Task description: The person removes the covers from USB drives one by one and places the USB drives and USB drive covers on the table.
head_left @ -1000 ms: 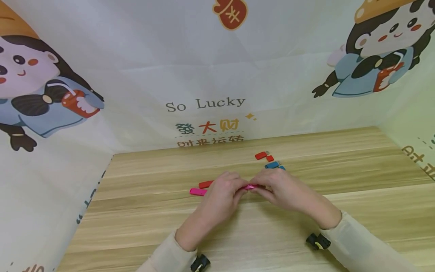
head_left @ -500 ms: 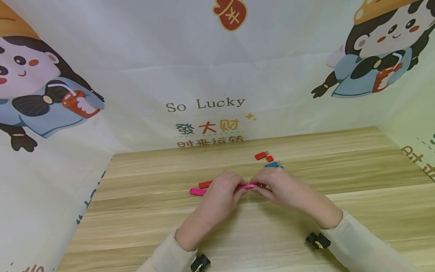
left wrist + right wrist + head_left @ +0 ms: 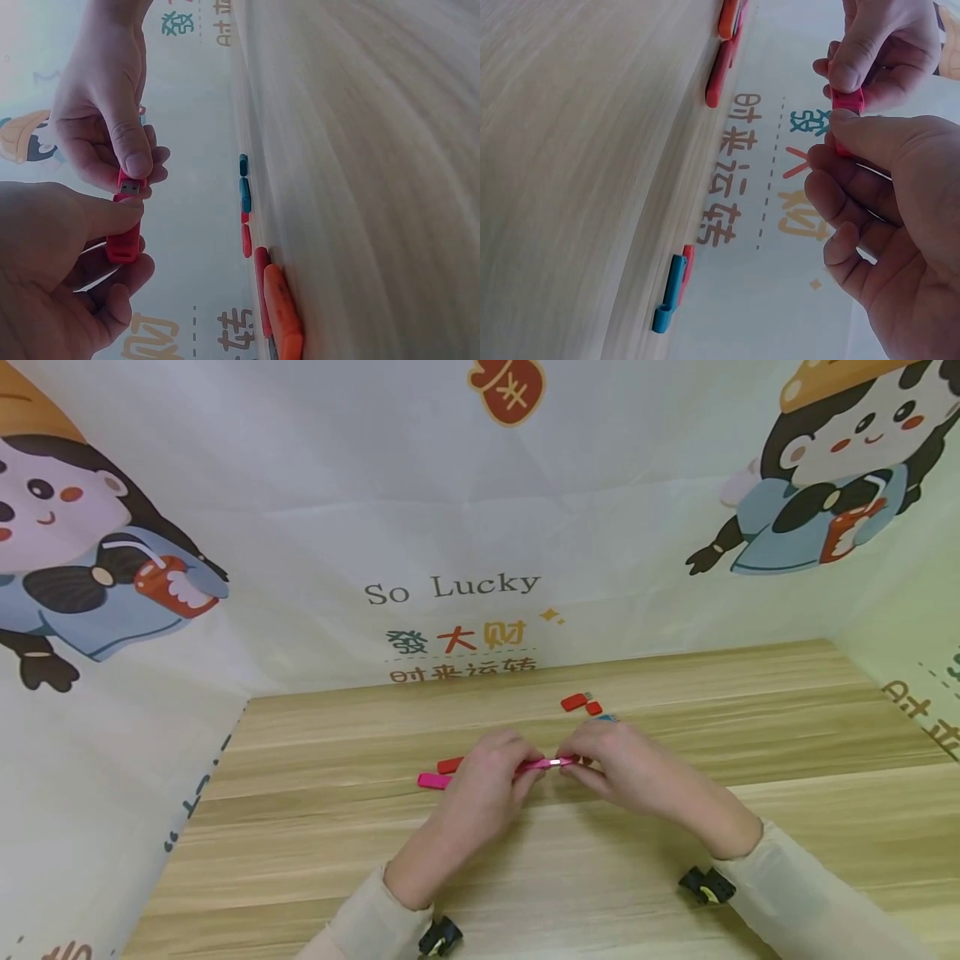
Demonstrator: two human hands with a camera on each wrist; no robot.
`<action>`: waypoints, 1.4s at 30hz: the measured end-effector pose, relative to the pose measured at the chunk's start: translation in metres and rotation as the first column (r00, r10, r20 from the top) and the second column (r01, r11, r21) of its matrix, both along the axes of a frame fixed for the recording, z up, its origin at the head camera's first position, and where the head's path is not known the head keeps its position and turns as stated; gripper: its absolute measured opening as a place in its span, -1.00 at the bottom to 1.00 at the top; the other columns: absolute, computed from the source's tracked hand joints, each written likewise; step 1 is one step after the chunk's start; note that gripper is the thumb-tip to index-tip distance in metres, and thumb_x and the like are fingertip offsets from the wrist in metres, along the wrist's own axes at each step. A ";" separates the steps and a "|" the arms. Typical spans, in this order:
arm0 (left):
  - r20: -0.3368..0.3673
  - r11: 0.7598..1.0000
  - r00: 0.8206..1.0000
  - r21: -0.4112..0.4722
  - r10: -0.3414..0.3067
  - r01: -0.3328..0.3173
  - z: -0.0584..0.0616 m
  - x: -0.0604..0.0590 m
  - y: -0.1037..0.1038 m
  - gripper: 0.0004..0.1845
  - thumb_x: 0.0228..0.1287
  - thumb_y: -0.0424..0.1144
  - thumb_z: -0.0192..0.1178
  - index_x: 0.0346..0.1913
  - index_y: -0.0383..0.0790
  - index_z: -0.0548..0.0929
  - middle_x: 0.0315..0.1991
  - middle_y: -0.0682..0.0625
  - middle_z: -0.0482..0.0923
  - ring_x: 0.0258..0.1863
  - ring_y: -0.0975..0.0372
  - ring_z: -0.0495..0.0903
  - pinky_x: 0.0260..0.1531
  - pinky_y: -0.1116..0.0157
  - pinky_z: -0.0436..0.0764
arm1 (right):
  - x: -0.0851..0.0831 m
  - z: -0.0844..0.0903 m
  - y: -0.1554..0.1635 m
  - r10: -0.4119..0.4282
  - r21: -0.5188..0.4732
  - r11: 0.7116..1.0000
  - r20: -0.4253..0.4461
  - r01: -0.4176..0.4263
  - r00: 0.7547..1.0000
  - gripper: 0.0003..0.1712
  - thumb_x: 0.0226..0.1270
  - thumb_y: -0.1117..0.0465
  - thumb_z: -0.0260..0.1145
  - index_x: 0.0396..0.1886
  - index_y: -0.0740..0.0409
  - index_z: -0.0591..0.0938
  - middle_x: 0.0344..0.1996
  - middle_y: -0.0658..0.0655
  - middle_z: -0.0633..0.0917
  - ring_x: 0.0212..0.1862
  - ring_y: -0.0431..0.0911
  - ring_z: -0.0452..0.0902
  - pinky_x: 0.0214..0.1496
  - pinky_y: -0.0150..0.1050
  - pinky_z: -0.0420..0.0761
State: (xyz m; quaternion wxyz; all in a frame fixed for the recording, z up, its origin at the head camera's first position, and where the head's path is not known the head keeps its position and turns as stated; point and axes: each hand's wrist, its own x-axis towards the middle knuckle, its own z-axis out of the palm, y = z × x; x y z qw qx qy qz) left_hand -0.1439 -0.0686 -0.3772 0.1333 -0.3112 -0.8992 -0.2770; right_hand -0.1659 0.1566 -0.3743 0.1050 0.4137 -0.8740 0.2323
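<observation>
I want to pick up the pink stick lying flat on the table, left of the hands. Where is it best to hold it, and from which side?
Probably from above, pinching the two long edges of the pink stick near its middle. It lies flat on the table, so only top and sides are free. A red stick lies close behind and the left hand sits at its right end, so the left half is freer.

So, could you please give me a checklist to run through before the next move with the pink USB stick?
1. Left hand grips the stick body: ok.
2. Right hand pinches the cap: ok.
3. Metal plug showing between the two parts: ok.
4. Plug and cap in line: cannot tell.
5. Other sticks on the table lie apart from the hands: ok.
</observation>
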 end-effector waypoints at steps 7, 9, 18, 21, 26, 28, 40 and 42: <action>-0.016 1.000 1.000 -0.002 0.010 -0.010 0.000 -0.002 0.000 -0.95 0.38 -0.37 0.45 -0.17 -0.27 0.79 -0.23 0.03 0.66 -0.22 0.21 0.59 -0.18 0.31 0.68 | 0.001 0.004 0.008 -0.011 -0.003 1.000 0.016 0.011 1.000 -0.95 0.41 0.33 0.49 -0.19 0.15 0.80 -0.29 -0.06 0.76 -0.25 -0.21 0.63 -0.17 -0.24 0.70; -0.018 1.000 1.000 -0.004 0.017 -0.017 0.000 -0.002 0.000 -0.94 0.37 -0.38 0.45 -0.16 -0.27 0.79 -0.22 0.02 0.66 -0.23 0.22 0.59 -0.19 0.31 0.68 | 0.001 0.005 0.010 -0.004 -0.009 1.000 0.008 0.004 1.000 -0.96 0.41 0.34 0.49 -0.20 0.16 0.79 -0.31 -0.07 0.74 -0.26 -0.22 0.62 -0.20 -0.26 0.70; 0.018 0.999 0.999 -0.010 0.042 -0.041 0.002 -0.003 -0.001 -0.93 0.39 -0.36 0.43 -0.13 -0.28 0.79 -0.17 -0.01 0.66 -0.17 0.17 0.64 -0.08 0.25 0.72 | 0.004 0.006 0.020 0.001 -0.032 0.999 -0.018 -0.002 1.000 -0.91 0.37 0.37 0.52 -0.18 0.18 0.81 -0.28 -0.04 0.70 -0.27 -0.23 0.60 -0.24 -0.30 0.70; 0.016 0.999 0.999 -0.006 0.045 -0.045 0.002 -0.004 -0.002 -0.93 0.39 -0.37 0.43 -0.14 -0.29 0.79 -0.19 -0.01 0.64 -0.18 0.17 0.63 -0.09 0.25 0.72 | 0.006 0.007 0.023 -0.003 -0.032 0.999 -0.023 0.003 1.000 -0.90 0.36 0.38 0.52 -0.17 0.18 0.81 -0.26 -0.03 0.71 -0.26 -0.21 0.62 -0.22 -0.31 0.71; -0.033 0.999 0.999 -0.005 0.043 -0.043 0.002 -0.008 -0.002 -0.93 0.39 -0.33 0.44 -0.17 -0.28 0.81 -0.25 0.05 0.56 -0.23 0.21 0.55 -0.19 0.30 0.65 | 0.007 0.008 0.028 -0.023 -0.025 0.999 -0.030 0.022 0.999 -0.89 0.34 0.38 0.54 -0.16 0.18 0.81 -0.21 0.00 0.75 -0.20 -0.16 0.68 -0.17 -0.29 0.74; -0.048 0.999 0.998 -0.010 0.042 -0.043 0.003 -0.010 -0.001 -0.93 0.39 -0.32 0.45 -0.17 -0.27 0.82 -0.27 0.05 0.55 -0.24 0.21 0.53 -0.20 0.30 0.63 | 0.008 0.008 0.031 -0.031 -0.029 0.999 -0.028 0.030 0.999 -0.88 0.34 0.38 0.54 -0.17 0.17 0.81 -0.21 -0.01 0.75 -0.20 -0.17 0.69 -0.17 -0.28 0.74; 0.005 0.999 0.999 -0.029 0.031 -0.031 0.008 -0.018 0.009 -0.90 0.41 -0.32 0.44 -0.10 -0.24 0.82 -0.22 0.04 0.64 -0.20 0.19 0.58 -0.14 0.31 0.66 | 0.011 0.013 0.046 -0.100 -0.022 0.995 0.045 0.101 0.994 -0.83 0.34 0.37 0.54 -0.18 0.08 0.73 -0.32 -0.14 0.72 -0.31 -0.29 0.57 -0.28 -0.28 0.70; 0.022 0.999 0.999 -0.028 0.035 -0.035 0.008 -0.019 0.011 -0.90 0.41 -0.32 0.44 -0.09 -0.23 0.82 -0.21 0.04 0.65 -0.19 0.20 0.59 -0.13 0.31 0.67 | 0.012 0.014 0.048 -0.105 -0.027 0.994 0.054 0.106 0.993 -0.80 0.34 0.38 0.54 -0.22 0.04 0.69 -0.35 -0.18 0.69 -0.31 -0.30 0.56 -0.29 -0.29 0.69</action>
